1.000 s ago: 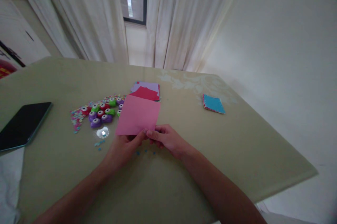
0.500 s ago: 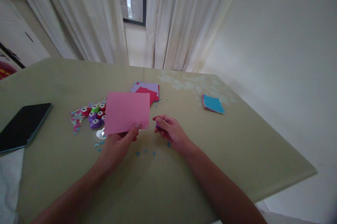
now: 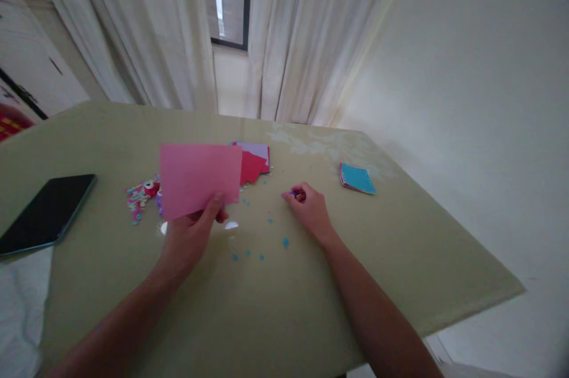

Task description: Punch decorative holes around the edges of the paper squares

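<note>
My left hand (image 3: 189, 242) pinches the lower edge of a pink paper sheet (image 3: 200, 179) between thumb and fingers, holding it up over the table. To the right, my right hand (image 3: 309, 209) is closed around a small purple craft punch (image 3: 292, 194), mostly hidden by the fingers. Behind the sheet's left edge, a red craft punch (image 3: 151, 188) with an eye-like top shows, beside scattered paper confetti (image 3: 136, 203). The other punches are mostly covered by the sheet. Small blue paper cutouts (image 3: 285, 242) lie on the table between and below my hands.
Red and lilac papers (image 3: 255, 166) lie behind the pink sheet. A stack of blue-topped square papers (image 3: 358, 178) rests at the right. A black tablet (image 3: 48, 212) lies on the left side of the table (image 3: 249, 319), above a white cloth or sheet (image 3: 24, 301).
My hands have moved apart. The left took the pink sheet leftward, covering most of the punches; the right drew away from its edge, moving right with the purple punch. More blue cutouts show.
</note>
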The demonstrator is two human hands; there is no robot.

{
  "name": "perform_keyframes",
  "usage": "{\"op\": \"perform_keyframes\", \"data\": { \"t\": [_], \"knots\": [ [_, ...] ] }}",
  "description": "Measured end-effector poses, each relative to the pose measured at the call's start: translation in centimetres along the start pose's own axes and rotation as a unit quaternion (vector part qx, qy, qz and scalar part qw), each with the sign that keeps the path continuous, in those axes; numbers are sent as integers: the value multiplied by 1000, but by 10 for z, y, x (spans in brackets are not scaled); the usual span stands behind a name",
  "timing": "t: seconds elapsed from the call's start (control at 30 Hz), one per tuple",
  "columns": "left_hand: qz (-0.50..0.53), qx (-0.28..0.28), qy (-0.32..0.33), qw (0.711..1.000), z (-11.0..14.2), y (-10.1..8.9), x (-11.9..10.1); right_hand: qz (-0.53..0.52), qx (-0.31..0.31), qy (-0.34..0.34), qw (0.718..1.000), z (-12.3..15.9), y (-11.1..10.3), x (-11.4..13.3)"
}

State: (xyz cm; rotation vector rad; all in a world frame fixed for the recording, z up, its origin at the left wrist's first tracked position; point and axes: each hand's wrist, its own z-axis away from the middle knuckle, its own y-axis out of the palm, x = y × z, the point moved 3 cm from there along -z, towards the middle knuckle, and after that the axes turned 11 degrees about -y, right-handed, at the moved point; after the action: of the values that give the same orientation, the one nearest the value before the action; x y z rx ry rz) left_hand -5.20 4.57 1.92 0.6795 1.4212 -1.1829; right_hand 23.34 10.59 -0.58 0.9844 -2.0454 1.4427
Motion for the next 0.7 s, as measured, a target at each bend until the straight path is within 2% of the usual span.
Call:
{"op": "perform_keyframes", "data": {
  "t": [0.07,0.17,0.23,0.3,0.37,0.43,0.57,0.63,0.7],
  "knots": [
    [30,-48,-21,998,-11,-6,4,77,-5,-27,997,-5,-3,-9],
    [113,-69,-36,990,-23,-9,7,135,-28,-47,989,-7,-4,-12],
    [161,-74,-36,983,-28,-9,7,162,-56,-70,983,-5,-1,-4],
    [184,-85,-24,979,-29,-9,6,173,-59,-119,976,-1,9,15],
    [197,-94,-12,976,-30,-9,5,161,-14,-190,968,3,28,41],
    [216,-94,-3,972,-31,-9,5,143,65,-264,952,6,54,69],
    [232,-95,10,968,-33,-11,7,168,170,-349,906,7,96,112],
    [229,-95,14,969,-33,-11,9,191,209,-363,888,8,102,120],
    [233,-83,22,969,-32,-10,8,208,231,-356,882,13,97,118]
  ]
}}
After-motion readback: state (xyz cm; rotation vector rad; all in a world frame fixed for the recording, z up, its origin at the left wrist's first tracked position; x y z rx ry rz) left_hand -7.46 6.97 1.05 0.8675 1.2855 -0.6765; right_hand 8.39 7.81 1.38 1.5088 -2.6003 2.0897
